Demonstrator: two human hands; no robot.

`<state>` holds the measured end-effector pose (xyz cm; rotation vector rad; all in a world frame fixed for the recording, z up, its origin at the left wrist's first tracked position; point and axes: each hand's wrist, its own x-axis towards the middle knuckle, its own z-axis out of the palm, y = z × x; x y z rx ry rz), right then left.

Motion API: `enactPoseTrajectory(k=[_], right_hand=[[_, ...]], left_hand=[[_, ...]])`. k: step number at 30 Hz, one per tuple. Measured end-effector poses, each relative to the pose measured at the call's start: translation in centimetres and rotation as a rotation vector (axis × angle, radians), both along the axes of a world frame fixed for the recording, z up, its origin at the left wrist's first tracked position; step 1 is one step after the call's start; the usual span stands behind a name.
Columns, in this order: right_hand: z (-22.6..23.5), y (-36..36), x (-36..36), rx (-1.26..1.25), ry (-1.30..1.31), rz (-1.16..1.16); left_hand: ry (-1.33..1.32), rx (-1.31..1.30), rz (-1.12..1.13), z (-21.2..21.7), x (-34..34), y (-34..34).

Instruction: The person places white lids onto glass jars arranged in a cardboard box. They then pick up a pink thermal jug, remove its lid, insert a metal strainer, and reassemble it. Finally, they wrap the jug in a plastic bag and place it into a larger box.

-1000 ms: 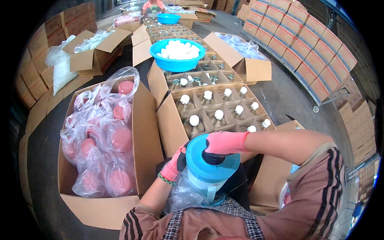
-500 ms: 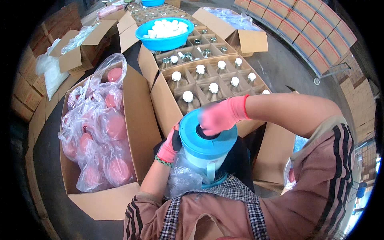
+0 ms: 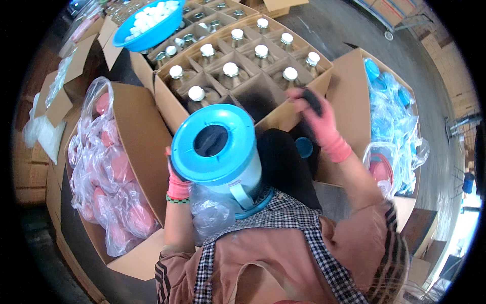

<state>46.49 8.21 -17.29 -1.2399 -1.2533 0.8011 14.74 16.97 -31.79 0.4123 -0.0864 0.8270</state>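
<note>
A large white jug (image 3: 243,177) with a handle and a wide blue lid (image 3: 187,152) stands on my lap, tilted slightly. A dark round recess sits in the lid's middle. My left hand (image 3: 177,177), in a pink glove with a dark palm, grips the jug's left side; the jug hides some fingers. My right hand (image 3: 319,119), gloved alike, hangs apart from the jug near the right corner of the divided carton (image 3: 283,119). Motion smears its fingers, and no held object can be made out. Glass bottles with white caps (image 3: 230,70) stand in the carton; one compartment beside the lid holds no bottle.
An open box of bagged pink-lidded items (image 3: 121,167) stands left, a box of bagged blue items (image 3: 395,111) right. A blue basin of white caps (image 3: 147,25) rests on cartons behind. Clear plastic (image 3: 212,213) lies against the jug; a blue disc (image 3: 304,147) is by my knee.
My right hand has come off the lid's middle and swung out to the right. The view has shifted, bringing the right-hand box into sight. My left hand stays on the jug.
</note>
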Motion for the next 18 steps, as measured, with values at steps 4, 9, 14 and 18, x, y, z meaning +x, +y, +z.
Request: enactPoseTrajectory(k=[4,9,14,18], right_hand=[[-19.6,-9.7,10.4,-0.427,0.103,-0.748],[-12.6,-12.4,0.9,-0.296,-0.259,-0.482],[-2.0,-8.6,-4.5,-0.279,-0.315,0.387],[-6.5,-7.2,-9.2,-0.668,-0.421,0.754]], left_hand=[[0.154,-0.079,0.058,0.4,0.0,-0.2],[0.907,0.317,0.483,-3.4,-3.4,-1.9],[1.429,0.427,0.691,6.2,-0.9,-6.0],[1.844,1.221,0.416,12.2,-1.2,-9.7]])
